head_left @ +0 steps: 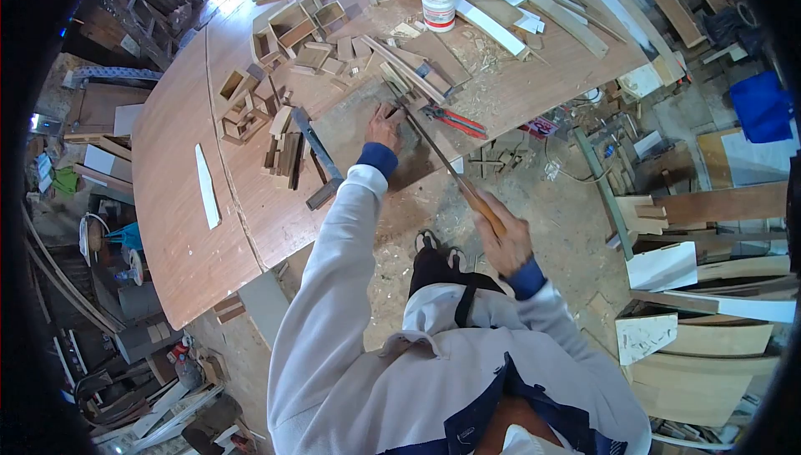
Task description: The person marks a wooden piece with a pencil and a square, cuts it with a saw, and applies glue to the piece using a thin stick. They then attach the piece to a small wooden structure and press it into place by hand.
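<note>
My right hand [506, 238] is closed around the wooden handle of a handsaw [435, 151]. Its long, narrow, dark blade slants up and left over the near edge of the workbench [292, 230]. Beside the blade tip, my left hand [385, 127] bears down with bent fingers on a worn flat board [355, 117]; the small piece beneath the fingers is hidden. A hammer [317, 148] lies left of my left hand. Red-handled pliers [455, 122] rest just right of the blade.
Small wooden box frames [244, 113] and cut blocks [313, 56] crowd the bench's left middle. A white jar [438, 7] with a stick in it stands farther back, near long strips [492, 25]. Stacked boards [709, 267] line the floor at right. A pale offcut [206, 186] lies at left.
</note>
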Demonstrator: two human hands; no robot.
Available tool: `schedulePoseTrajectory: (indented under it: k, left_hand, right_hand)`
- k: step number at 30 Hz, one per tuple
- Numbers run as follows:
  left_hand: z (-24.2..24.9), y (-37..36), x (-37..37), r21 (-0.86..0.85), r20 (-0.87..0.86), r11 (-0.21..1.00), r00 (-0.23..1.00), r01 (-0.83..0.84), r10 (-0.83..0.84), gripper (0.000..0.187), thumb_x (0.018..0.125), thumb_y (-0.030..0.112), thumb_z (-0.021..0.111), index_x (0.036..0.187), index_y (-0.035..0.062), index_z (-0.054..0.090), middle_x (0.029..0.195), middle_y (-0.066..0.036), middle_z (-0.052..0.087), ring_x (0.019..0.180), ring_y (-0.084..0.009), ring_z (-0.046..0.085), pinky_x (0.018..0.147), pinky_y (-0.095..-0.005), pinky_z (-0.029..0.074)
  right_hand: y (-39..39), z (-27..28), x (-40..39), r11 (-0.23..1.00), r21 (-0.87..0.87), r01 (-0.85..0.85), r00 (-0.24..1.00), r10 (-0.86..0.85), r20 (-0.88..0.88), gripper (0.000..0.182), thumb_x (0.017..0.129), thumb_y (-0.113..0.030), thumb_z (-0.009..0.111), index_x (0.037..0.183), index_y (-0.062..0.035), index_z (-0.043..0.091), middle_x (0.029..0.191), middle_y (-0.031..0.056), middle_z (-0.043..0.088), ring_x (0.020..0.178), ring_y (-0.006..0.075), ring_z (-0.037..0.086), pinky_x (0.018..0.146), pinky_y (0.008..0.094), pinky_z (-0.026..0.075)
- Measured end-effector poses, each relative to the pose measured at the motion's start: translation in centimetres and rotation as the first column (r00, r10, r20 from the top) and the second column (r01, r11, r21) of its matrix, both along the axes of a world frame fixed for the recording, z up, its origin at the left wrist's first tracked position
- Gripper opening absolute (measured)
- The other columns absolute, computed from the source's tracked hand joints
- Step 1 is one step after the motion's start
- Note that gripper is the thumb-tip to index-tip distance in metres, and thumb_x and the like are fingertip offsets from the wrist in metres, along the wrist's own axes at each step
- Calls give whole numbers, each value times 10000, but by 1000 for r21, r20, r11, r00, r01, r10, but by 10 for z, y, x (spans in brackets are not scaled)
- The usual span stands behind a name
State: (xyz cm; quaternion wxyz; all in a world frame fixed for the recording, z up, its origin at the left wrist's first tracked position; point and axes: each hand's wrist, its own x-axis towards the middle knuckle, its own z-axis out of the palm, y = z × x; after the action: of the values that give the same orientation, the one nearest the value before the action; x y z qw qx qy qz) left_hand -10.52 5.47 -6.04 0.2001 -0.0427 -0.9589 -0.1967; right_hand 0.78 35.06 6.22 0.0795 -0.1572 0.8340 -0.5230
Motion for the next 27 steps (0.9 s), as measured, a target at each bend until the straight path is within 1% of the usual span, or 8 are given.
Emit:
schedulePoseTrajectory:
  k: [9, 10, 12, 17, 19, 21, 23, 27]
  left_hand:
    - [1, 3, 1, 101, -57, 995, 998, 18, -12, 316, 608, -19, 575, 901, 80, 637, 860, -150, 540, 894, -339, 544, 902, -420, 423]
    - [0, 2, 0, 101, -55, 995, 998, 21, -15, 316, 608, -19, 575, 901, 80, 637, 860, -150, 540, 894, -339, 544, 902, -420, 423]
    - [0, 0, -2, 45, -125, 998, 991, 52, -46, 352, 535, -23, 595, 872, 67, 644, 847, -144, 543, 822, -362, 526, 705, -417, 460]
    - [1, 2, -3, 73, -81, 997, 996, 29, -23, 366, 521, -26, 597, 872, 65, 643, 849, -145, 546, 852, -369, 528, 771, -417, 461]
    - [1, -1, 1, 85, -14, 996, 1000, 3, -2, 369, 520, -30, 594, 873, 65, 643, 846, -145, 546, 859, -370, 530, 802, -414, 457]
    - [2, 0, -1, 88, -31, 995, 999, 43, -41, 364, 517, -39, 587, 863, 64, 639, 838, -150, 545, 856, -364, 530, 847, -412, 439]
    - [3, 1, -2, 86, -57, 995, 997, 50, -45, 353, 517, -46, 582, 849, 61, 633, 829, -152, 542, 856, -362, 530, 855, -412, 434]
    - [8, 5, 0, 136, -68, 990, 997, 35, -26, 286, 531, -45, 572, 800, 49, 605, 789, -153, 518, 836, -362, 520, 843, -417, 433]
  right_hand:
    - [28, -5, 23, 999, -37, 26, 999, -25, 21, 399, 838, -91, 599, 1227, -30, 533, 1059, 201, 642, 939, 331, 653, 782, 343, 521]
    - [18, -1, 13, 999, -48, 11, 999, -13, -39, 386, 843, -89, 589, 1220, -27, 537, 1035, 199, 650, 942, 329, 654, 785, 335, 518]
    - [-4, -6, -9, 999, -32, 10, 1000, -11, -17, 381, 844, -88, 588, 1217, -22, 540, 1031, 195, 653, 950, 324, 653, 792, 329, 515]
    - [18, -3, 12, 1000, -16, 27, 997, -26, 79, 370, 848, -99, 586, 1208, -20, 548, 1012, 209, 649, 935, 339, 649, 779, 340, 513]
    - [26, -6, 22, 995, -97, 21, 993, -32, -110, 368, 855, -113, 578, 1214, -41, 548, 991, 244, 627, 862, 385, 636, 721, 367, 516]
    - [15, -8, 12, 993, -104, 50, 998, -54, -29, 374, 852, -113, 580, 1220, -55, 549, 998, 247, 625, 854, 378, 645, 716, 368, 519]
    - [-4, -7, -9, 1000, 28, 9, 996, -12, 88, 389, 837, -87, 591, 1223, -51, 550, 1041, 207, 645, 921, 312, 666, 774, 336, 520]
    - [-2, -11, -4, 1000, -8, 23, 1000, -23, 18, 394, 828, -76, 598, 1216, -38, 548, 1016, 190, 658, 931, 303, 666, 774, 341, 521]
